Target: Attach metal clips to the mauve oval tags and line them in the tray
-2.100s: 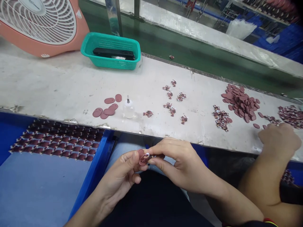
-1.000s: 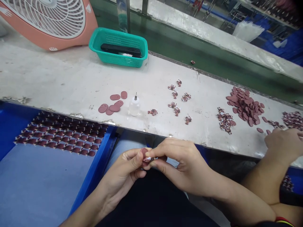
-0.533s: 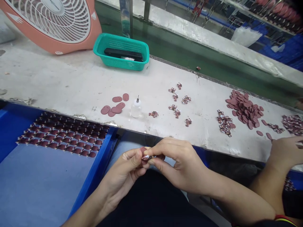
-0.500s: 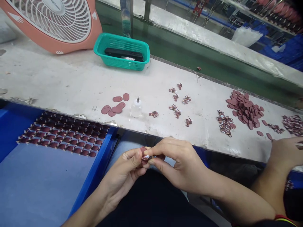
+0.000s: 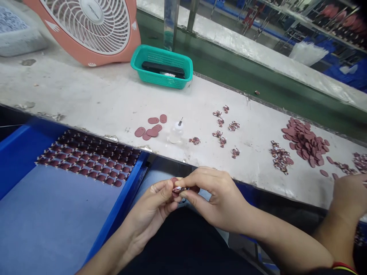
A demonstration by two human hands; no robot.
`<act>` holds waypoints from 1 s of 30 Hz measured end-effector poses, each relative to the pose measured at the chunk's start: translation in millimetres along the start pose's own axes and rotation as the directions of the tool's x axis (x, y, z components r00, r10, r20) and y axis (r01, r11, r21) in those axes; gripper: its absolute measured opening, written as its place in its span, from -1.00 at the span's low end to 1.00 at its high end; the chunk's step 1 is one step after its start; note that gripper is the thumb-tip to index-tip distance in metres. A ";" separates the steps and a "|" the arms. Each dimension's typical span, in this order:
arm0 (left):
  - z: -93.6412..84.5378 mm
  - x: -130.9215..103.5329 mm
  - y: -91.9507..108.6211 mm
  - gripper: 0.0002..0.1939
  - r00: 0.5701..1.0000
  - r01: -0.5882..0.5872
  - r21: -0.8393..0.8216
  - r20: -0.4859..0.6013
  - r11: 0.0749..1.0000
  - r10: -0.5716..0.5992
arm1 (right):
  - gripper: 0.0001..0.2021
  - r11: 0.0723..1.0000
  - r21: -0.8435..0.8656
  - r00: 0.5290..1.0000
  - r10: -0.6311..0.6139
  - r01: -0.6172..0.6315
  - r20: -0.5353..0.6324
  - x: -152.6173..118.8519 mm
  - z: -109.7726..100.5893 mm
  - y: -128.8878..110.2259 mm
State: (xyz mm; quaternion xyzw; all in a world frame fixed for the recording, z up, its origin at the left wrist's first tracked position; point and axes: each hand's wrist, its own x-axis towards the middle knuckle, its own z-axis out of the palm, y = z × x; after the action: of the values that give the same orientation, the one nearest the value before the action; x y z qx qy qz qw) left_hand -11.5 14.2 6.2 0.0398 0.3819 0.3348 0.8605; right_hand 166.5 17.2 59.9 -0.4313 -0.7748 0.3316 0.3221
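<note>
Over my lap at the table's front edge, my left hand [image 5: 153,202] pinches a small reddish-brown oval piece [image 5: 174,179] between thumb and fingers. My right hand [image 5: 219,194] is closed on a small brown-and-white decorative piece [image 5: 178,189], pressed against the oval; fingers partly cover both. Beyond my hands, a clear needle-tipped bottle [image 5: 176,133] stands upright on the white table [image 5: 106,95]. Loose oval pieces [image 5: 153,132] lie left of the bottle, some overlapping. Several similar decorative pieces [image 5: 234,126] are scattered to its right.
A blue tray [image 5: 65,214] at lower left holds rows of assembled pieces [image 5: 91,162]. Behind stand a pink fan [image 5: 134,46] and a green basket [image 5: 163,81]. Piled ovals [image 5: 305,141] and decorative pieces [image 5: 281,158] lie rightward, near another person's hand [image 5: 348,194].
The camera view has swung slightly left, so the table items appear farther right. Both my hands keep nearly the same pinch on the two pieces.
</note>
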 end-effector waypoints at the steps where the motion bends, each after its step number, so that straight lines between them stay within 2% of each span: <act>1: -0.7 -0.3 0.5 -0.70 1.000 -0.005 -0.008 -0.004 1.000 0.005 | -0.90 1.000 0.007 1.000 0.000 0.000 0.010 1.3 0.7 0.1; 10: -12.4 -2.8 3.9 -0.71 1.000 0.002 -0.002 0.020 1.000 -0.002 | -0.84 1.000 0.018 0.991 0.005 -0.007 0.134 13.5 -1.8 -1.3; 12: -15.2 -2.3 5.2 -0.71 0.999 0.007 -0.016 0.038 1.000 -0.006 | -0.71 1.000 0.016 0.991 -0.017 0.015 0.133 13.8 -3.3 -1.6; 14: -18.0 -1.9 6.5 -0.69 0.999 0.019 -0.037 0.045 0.999 -0.017 | -0.59 1.000 0.008 0.996 -0.018 0.017 0.084 12.9 -3.2 -0.6; 16: -20.7 -1.8 7.5 -0.66 0.998 0.041 -0.058 0.039 0.998 -0.039 | -0.65 1.000 0.008 0.999 0.006 -0.006 0.042 11.4 -1.2 1.4; 19: -24.3 -2.5 7.4 -0.67 0.998 0.059 -0.077 0.042 0.995 -0.056 | -0.79 0.998 0.050 0.999 0.032 -0.034 0.042 9.8 5.0 4.1; 25: -27.7 -4.9 6.6 -0.69 0.994 0.051 -0.053 0.097 0.997 -0.046 | -0.84 0.990 0.116 0.996 0.077 -0.081 0.039 11.0 16.5 2.6; 30: -30.6 -4.4 11.9 -0.64 0.991 0.012 -0.012 0.133 1.000 -0.010 | -0.88 0.991 0.135 1.000 0.017 -0.014 -0.020 12.9 23.6 2.3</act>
State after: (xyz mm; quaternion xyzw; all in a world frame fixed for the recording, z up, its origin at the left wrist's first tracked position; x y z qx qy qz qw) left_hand -41.1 15.0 -8.7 0.0542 0.3218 0.3291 0.8861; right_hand 143.6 23.9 47.2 -0.4182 -0.7438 0.3810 0.3560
